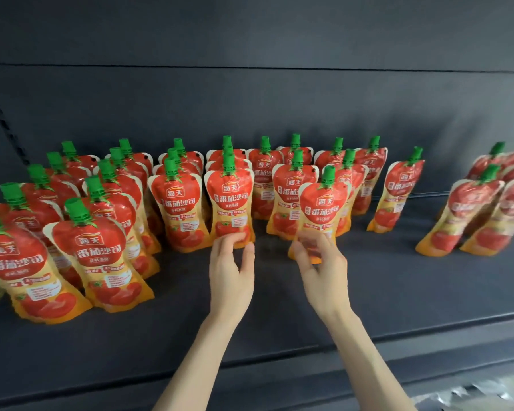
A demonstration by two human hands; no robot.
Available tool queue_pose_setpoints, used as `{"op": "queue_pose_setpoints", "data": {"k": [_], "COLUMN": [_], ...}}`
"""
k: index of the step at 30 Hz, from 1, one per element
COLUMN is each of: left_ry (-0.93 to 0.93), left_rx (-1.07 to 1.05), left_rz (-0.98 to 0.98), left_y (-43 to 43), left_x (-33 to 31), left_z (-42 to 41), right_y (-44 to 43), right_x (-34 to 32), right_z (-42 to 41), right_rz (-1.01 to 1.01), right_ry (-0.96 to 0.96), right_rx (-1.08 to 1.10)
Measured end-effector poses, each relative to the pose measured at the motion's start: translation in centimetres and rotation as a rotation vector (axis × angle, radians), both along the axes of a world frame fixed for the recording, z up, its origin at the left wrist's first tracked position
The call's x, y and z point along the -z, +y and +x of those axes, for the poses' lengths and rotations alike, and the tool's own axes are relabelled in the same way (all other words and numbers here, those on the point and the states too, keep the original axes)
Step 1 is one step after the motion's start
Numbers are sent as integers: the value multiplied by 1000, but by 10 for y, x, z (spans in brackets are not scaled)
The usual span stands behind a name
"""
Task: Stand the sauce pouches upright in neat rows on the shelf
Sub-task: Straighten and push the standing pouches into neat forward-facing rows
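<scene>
The front pouch (324,209) stands on the shelf (279,315), ahead of its row and a little right of centre. Its foot is hidden behind the blurred fingers of the right hand (324,271). I cannot tell whether they pinch it or only touch it. Just left, the middle pouch (230,200) stands upright at the head of its own file. The left hand (230,271) is at its base, fingers loosely curved and spread, fingertips touching the bottom edge, gripping nothing.

The step appears to be squaring these two fronts. To do it well, handle each pouch low at the gusset, spread the base flat, turn the label forward, and line its foot up with its neighbour's before letting go. The pouches look soft and top-heavy, so a push higher up would likely tip one into those behind.

The left rows (101,247) look dense and orderly. A lone pouch (398,194) leans further right, and a far group (463,212) also leans, well apart.
</scene>
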State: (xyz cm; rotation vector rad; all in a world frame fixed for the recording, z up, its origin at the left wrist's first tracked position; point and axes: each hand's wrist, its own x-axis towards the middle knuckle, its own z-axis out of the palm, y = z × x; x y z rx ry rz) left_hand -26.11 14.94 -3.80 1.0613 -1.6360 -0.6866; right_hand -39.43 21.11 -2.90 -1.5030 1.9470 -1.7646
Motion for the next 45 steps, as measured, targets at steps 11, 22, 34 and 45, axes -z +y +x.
{"op": "queue_pose_setpoints", "data": {"k": [11,22,34,45], "left_ry": [209,202,356,454], "left_rx": [87,-107,-124,-91], "left_rz": [226,301,203,242], "left_y": [28,30,45,32], "left_x": [-10,-3,-7,-20], "left_z": [-123,-140,-121,-8], "right_y": [9,-39,-18,-19], "right_x": [-7,-9,-4,-15], "right_z": [-129,-167,-164,-45], "right_rz": [-3,144,16,3], "right_ry": [-118,-298,-372,-479], "right_rx": [-88,-332,-396,-502]}}
